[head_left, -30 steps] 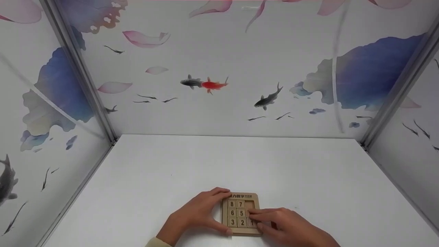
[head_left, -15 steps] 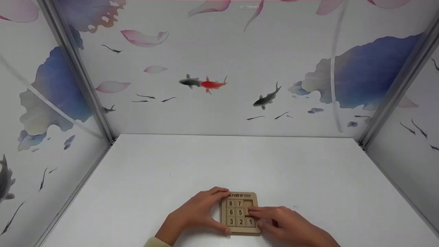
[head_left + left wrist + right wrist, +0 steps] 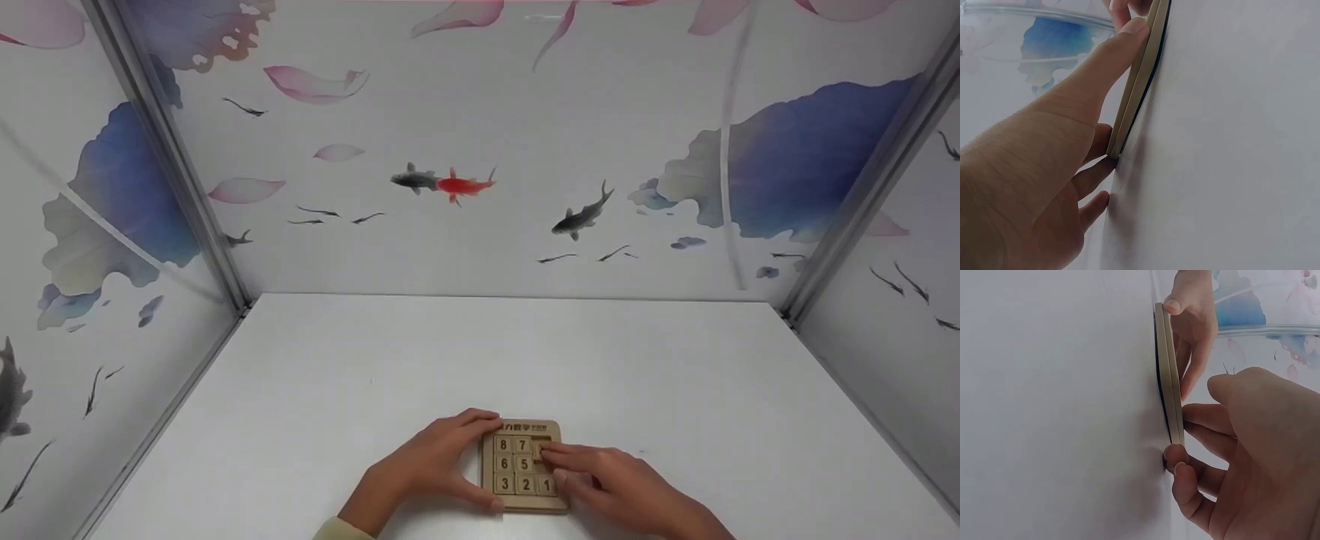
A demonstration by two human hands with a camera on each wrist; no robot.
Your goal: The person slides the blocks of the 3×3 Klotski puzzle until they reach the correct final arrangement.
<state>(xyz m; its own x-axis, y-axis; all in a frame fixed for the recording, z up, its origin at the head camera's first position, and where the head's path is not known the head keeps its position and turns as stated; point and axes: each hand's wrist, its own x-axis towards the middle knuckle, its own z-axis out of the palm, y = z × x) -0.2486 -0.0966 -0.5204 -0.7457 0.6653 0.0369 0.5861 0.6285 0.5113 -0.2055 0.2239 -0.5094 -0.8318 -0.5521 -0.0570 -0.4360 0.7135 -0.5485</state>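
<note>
A wooden sliding number puzzle (image 3: pixel 526 504) lies on the white table near its front. My left hand (image 3: pixel 431 463) grips the frame, thumb at the near edge and fingertips at the far left corner. Extended fingertips of my right hand (image 3: pixel 619 480) press on a tile (image 3: pixel 538 448) in the top right cell, hiding most of its face. Below that tile the middle right cell is partly bare. Tiles 8, 7, 6, 5, 3, 2 and 1 are readable. In the right wrist view, other fingers of this hand (image 3: pixel 1264 450) touch the puzzle's side edge (image 3: pixel 1169 377).
The white table (image 3: pixel 375 345) spreads behind and to both sides of the puzzle. White panels (image 3: pixel 337 255) printed with fish, petals and blue leaves enclose it at the back, left and right. Metal posts (image 3: pixel 180 157) stand in the back corners.
The tile under my right fingertips has slid up the right column, from the middle cell to the top cell. My right hand moved with it; the left stays in place.
</note>
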